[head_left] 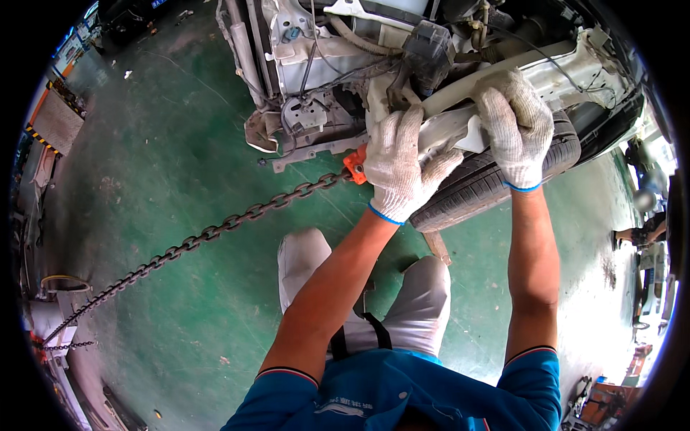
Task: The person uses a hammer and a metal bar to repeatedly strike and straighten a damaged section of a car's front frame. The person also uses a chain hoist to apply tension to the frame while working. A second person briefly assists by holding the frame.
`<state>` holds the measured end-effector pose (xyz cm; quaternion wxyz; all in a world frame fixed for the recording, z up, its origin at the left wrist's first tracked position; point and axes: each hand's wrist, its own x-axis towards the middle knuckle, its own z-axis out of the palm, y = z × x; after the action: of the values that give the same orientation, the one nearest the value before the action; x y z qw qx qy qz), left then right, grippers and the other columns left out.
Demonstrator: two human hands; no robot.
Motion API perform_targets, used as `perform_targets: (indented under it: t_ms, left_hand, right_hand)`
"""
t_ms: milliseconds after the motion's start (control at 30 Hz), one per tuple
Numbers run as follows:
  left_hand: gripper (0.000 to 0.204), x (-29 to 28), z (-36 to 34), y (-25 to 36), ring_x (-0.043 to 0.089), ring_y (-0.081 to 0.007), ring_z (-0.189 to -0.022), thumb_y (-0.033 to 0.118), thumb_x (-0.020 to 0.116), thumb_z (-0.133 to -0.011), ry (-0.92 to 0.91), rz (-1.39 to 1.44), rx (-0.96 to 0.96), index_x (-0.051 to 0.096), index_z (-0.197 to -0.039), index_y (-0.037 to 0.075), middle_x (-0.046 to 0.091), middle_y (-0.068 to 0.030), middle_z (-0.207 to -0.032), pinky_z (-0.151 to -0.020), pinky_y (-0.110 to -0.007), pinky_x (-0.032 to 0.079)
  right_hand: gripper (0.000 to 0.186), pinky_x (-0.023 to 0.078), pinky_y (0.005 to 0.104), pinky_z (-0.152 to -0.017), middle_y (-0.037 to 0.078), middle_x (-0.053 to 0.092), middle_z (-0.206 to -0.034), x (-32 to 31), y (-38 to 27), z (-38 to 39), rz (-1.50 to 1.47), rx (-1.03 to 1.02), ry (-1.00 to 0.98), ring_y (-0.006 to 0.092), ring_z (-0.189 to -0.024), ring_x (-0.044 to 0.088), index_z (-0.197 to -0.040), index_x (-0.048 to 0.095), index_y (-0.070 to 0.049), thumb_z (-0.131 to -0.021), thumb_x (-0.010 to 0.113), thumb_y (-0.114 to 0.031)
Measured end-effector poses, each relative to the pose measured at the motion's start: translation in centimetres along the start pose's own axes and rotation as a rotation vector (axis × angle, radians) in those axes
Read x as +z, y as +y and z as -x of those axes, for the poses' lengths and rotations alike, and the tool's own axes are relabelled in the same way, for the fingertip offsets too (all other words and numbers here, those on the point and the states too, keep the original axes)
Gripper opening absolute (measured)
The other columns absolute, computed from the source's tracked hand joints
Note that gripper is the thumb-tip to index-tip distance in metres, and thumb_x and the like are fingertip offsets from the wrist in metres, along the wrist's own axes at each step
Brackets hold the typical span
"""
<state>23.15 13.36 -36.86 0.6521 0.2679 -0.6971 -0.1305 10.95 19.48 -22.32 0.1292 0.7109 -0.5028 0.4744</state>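
Observation:
Both my hands wear white knit gloves with blue cuffs, and they are at the stripped front of a car. My left hand (397, 165) lies against the end of a white metal rail (445, 131), its fingers stretched upward and its thumb apart to the right. Right beside its palm, partly covered by it, is an orange clamp (355, 164) with a heavy chain (233, 222) fixed to it. Farther right, my right hand (516, 129) has its fingers curled over the rail above the tyre; its fingertips are partly hidden.
Below the rail sits the car's tyre (496, 174), with a wooden piece (436, 247) on the green floor (208, 287) near it. The taut chain runs down left to equipment at the edge. A black box (429, 50) and loose wires hang in the bay. Another person's leg shows far right.

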Motion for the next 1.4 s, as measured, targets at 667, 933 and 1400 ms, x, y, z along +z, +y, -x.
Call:
perform_targets:
  t_ms: [667, 933, 1400]
  left_hand:
    - [0.036, -4.1, -3.1, 0.7, 0.069, -0.0368, -0.095, 0.028, 0.080, -0.087, -0.236, 0.125, -0.036, 0.073, -0.108, 0.000, 0.070, -0.0195, -0.102, -0.081, -0.045, 0.055]
    - [0.038, -4.5, -4.0, -0.6, 0.069, -0.0246, -0.094, 0.026, 0.081, -0.088, -0.419, 0.386, -0.281, 0.072, -0.114, -0.001, 0.073, -0.0148, -0.105, -0.083, -0.036, 0.056]
    - [0.024, 0.1, -11.5, 4.3, 0.064, -0.0134, -0.075, 0.024, 0.066, -0.103, -0.331, 0.313, 0.208, 0.074, -0.097, 0.003, 0.068, -0.0029, -0.076, -0.073, -0.029, 0.052]
  right_hand:
    - [0.033, 0.044, 0.0419, -0.054, 0.013, 0.054, -0.058, 2.5, -2.4, -1.8, 0.239, 0.023, 0.226, 0.0310, -0.055, 0.056, -0.063, 0.062, -0.005, -0.086, 0.076, -0.024]
    - [0.026, 0.053, 0.0337, -0.072, 0.012, 0.069, -0.085, -0.2, -3.4, -0.6, -0.238, 0.292, 0.027, 0.0218, -0.074, 0.064, -0.099, 0.074, -0.002, -0.096, 0.071, -0.028]
    - [0.031, 0.052, 0.0287, -0.078, 0.003, 0.070, -0.087, -9.3, 11.0, 37.4, -0.216, 1.359, -0.056, 0.0116, -0.083, 0.063, -0.109, 0.072, 0.000, -0.098, 0.068, -0.029]
